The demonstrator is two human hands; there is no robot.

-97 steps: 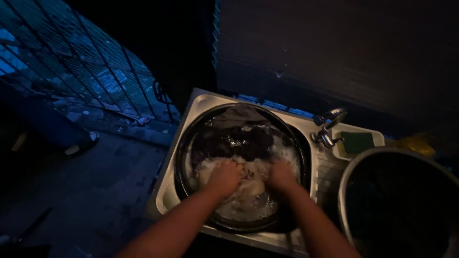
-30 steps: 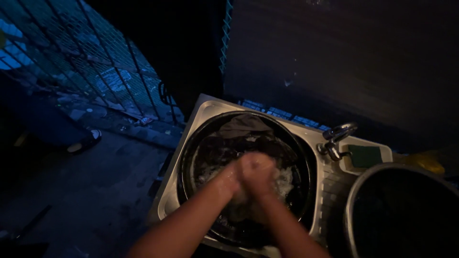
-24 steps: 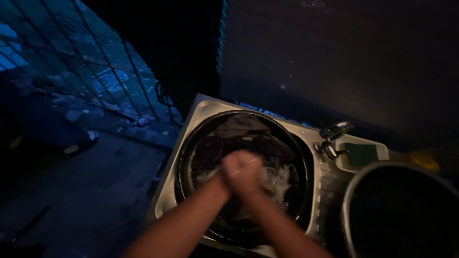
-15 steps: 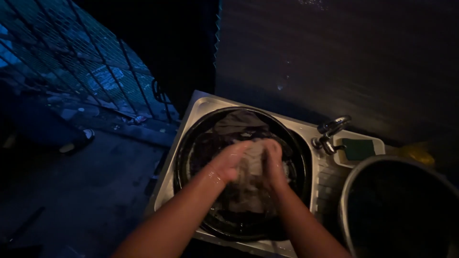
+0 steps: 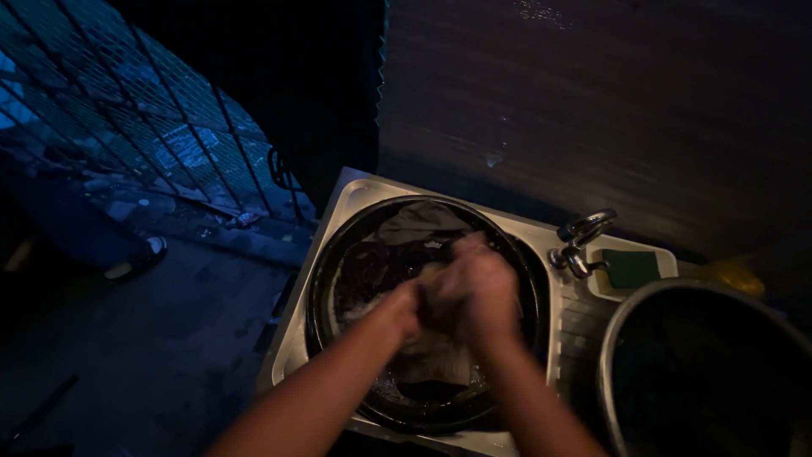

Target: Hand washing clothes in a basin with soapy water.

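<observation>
A round black basin (image 5: 326, 279) sits in a steel sink (image 5: 292, 347) and holds soapy water and dark clothes (image 5: 397, 245). Over its middle, my left hand (image 5: 410, 306) and my right hand (image 5: 478, 292) press together around a pale wet cloth (image 5: 436, 366), which hangs down between them into the water. Both hands are blurred by motion. The light is very dim.
A tap (image 5: 579, 237) stands at the sink's right rim, beside a white tray with a green sponge (image 5: 630, 267). A large dark bucket (image 5: 702, 372) fills the lower right. A dark wall rises behind; a wire fence (image 5: 127, 110) and a sandal (image 5: 135, 258) lie left.
3.2 s ago my hands lay apart, pressing the cloth down in the suds. They have since come together, lifted the cloth above the water and keep rubbing it, shifting slightly right.
</observation>
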